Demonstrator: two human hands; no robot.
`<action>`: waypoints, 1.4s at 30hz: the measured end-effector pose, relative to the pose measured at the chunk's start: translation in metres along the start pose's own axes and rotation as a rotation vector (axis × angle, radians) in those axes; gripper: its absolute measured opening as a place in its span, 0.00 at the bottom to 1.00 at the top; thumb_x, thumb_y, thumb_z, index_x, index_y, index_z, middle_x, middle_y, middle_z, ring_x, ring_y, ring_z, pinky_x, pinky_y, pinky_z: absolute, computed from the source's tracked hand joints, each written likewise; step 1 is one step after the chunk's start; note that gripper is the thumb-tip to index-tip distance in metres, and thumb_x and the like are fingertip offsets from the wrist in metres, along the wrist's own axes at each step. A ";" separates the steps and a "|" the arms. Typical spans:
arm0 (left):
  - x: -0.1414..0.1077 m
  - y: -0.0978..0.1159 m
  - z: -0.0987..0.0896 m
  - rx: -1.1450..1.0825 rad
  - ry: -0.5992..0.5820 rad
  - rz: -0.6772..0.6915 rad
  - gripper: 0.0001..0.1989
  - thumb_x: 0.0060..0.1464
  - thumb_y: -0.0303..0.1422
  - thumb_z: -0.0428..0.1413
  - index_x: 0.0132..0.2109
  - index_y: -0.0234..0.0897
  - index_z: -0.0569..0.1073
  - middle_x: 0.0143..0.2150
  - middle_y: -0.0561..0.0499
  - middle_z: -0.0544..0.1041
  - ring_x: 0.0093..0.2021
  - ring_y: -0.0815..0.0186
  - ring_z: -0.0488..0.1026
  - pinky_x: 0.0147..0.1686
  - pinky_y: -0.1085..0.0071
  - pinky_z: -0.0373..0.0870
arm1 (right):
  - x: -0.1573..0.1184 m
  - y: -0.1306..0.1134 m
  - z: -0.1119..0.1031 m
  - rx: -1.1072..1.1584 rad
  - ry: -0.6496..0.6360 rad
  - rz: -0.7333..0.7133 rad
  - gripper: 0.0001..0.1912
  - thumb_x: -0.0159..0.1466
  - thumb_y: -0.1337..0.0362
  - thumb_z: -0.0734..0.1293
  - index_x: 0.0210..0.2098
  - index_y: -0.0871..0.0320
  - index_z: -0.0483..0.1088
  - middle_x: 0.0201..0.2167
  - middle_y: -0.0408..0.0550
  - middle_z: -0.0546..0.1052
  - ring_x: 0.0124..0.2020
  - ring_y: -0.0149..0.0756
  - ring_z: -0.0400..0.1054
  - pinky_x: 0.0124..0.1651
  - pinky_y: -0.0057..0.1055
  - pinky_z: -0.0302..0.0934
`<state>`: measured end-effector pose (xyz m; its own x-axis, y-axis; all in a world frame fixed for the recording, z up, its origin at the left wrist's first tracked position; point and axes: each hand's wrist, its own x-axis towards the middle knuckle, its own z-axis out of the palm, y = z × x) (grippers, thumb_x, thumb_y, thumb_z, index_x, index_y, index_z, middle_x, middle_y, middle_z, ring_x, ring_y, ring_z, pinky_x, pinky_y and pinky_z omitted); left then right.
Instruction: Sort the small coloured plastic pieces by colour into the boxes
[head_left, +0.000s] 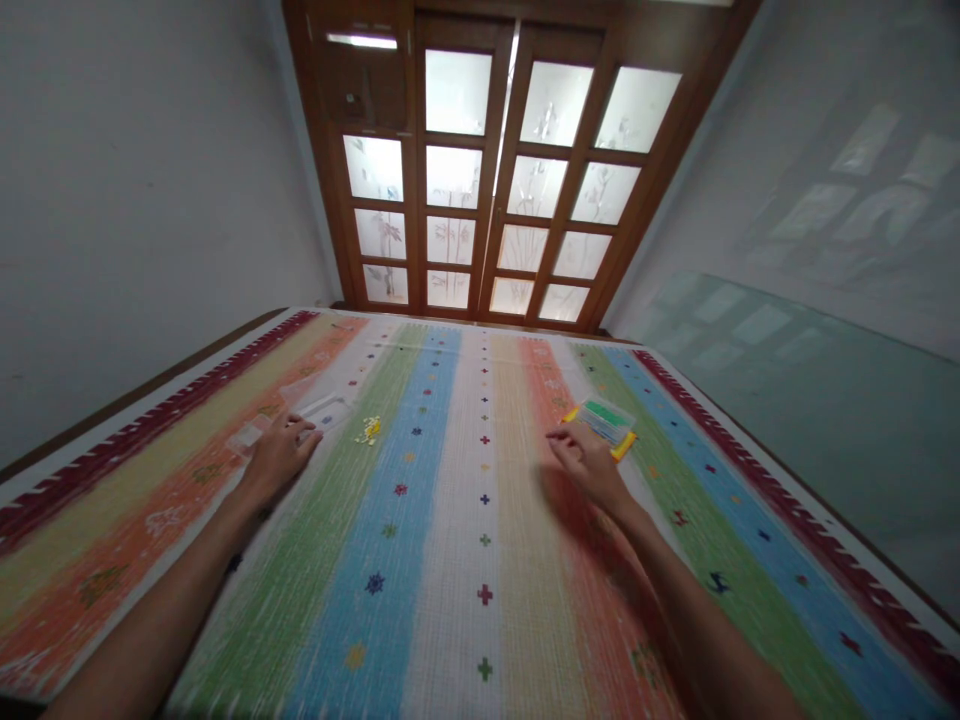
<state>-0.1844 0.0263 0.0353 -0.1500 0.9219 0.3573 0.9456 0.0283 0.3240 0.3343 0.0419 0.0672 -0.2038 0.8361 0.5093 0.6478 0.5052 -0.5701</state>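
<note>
My left hand (281, 455) rests at the near edge of a clear plastic box (330, 408), with its fingers curled over the edge. The box lies on the cloth at the left, and its lid looks tipped back. To its right sits a small loose heap of yellow and whitish pieces (370, 431). My right hand (585, 458) is held above the cloth at the right, thumb and fingertips pinched together; anything between them is too small to make out. Just behind it lies a clear case (606, 420) with green contents and yellow side pieces, partly hidden by the hand.
A striped, patterned tablecloth (450, 500) covers the long table. Walls stand close on the left and right, and a greenish glass-like panel (810, 390) leans at the right. Beyond the far edge are wooden doors (480, 180) with frosted panes.
</note>
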 end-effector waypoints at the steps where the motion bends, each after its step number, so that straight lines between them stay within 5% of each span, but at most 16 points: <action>1: 0.000 0.001 0.001 0.002 0.007 0.000 0.21 0.55 0.45 0.49 0.39 0.34 0.79 0.48 0.40 0.76 0.31 0.62 0.75 0.43 0.62 0.74 | 0.005 0.009 -0.010 -0.095 0.036 -0.066 0.13 0.66 0.57 0.61 0.37 0.56 0.74 0.37 0.54 0.78 0.43 0.46 0.71 0.49 0.43 0.64; 5: -0.001 0.002 0.004 0.002 0.039 -0.018 0.22 0.55 0.44 0.47 0.36 0.33 0.78 0.48 0.39 0.75 0.31 0.60 0.74 0.44 0.60 0.74 | 0.020 0.051 -0.043 -0.429 0.119 -0.132 0.15 0.66 0.55 0.62 0.41 0.58 0.74 0.44 0.59 0.78 0.47 0.52 0.69 0.53 0.49 0.61; 10: -0.006 -0.004 0.003 -0.011 0.042 -0.035 0.21 0.55 0.46 0.46 0.33 0.35 0.76 0.44 0.39 0.76 0.34 0.57 0.75 0.44 0.59 0.73 | 0.022 0.098 -0.068 -0.627 0.056 0.016 0.25 0.64 0.49 0.64 0.52 0.62 0.71 0.51 0.65 0.76 0.53 0.57 0.68 0.55 0.51 0.61; 16: -0.013 -0.009 -0.008 0.014 0.010 -0.052 0.19 0.54 0.45 0.46 0.33 0.38 0.75 0.41 0.42 0.76 0.38 0.55 0.75 0.43 0.60 0.73 | 0.022 0.125 -0.069 -0.555 -0.029 0.162 0.32 0.60 0.44 0.67 0.56 0.61 0.69 0.55 0.64 0.75 0.55 0.57 0.69 0.56 0.51 0.63; 22: -0.017 -0.006 -0.013 -0.029 0.008 -0.058 0.16 0.54 0.43 0.47 0.34 0.40 0.75 0.41 0.43 0.79 0.38 0.54 0.75 0.47 0.58 0.74 | 0.028 0.132 -0.059 -0.461 0.027 0.046 0.29 0.61 0.43 0.67 0.51 0.59 0.71 0.49 0.63 0.77 0.48 0.58 0.72 0.50 0.53 0.64; 31: -0.016 -0.003 -0.013 -0.056 -0.003 -0.068 0.14 0.56 0.41 0.47 0.34 0.41 0.74 0.41 0.43 0.80 0.45 0.50 0.76 0.51 0.53 0.73 | 0.032 0.085 -0.052 -0.454 0.027 -0.049 0.26 0.65 0.45 0.65 0.51 0.60 0.73 0.50 0.65 0.77 0.51 0.58 0.71 0.50 0.51 0.63; 42: -0.014 0.008 -0.010 0.033 -0.007 -0.088 0.22 0.55 0.44 0.46 0.43 0.33 0.77 0.47 0.37 0.77 0.47 0.47 0.74 0.53 0.50 0.71 | -0.015 -0.029 0.014 -0.180 -0.479 -0.274 0.25 0.64 0.57 0.71 0.58 0.58 0.69 0.56 0.60 0.75 0.57 0.49 0.69 0.59 0.49 0.61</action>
<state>-0.1776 0.0097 0.0418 -0.2314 0.9178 0.3226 0.9378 0.1222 0.3250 0.3088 0.0180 0.0673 -0.6640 0.7046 0.2505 0.6306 0.7076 -0.3189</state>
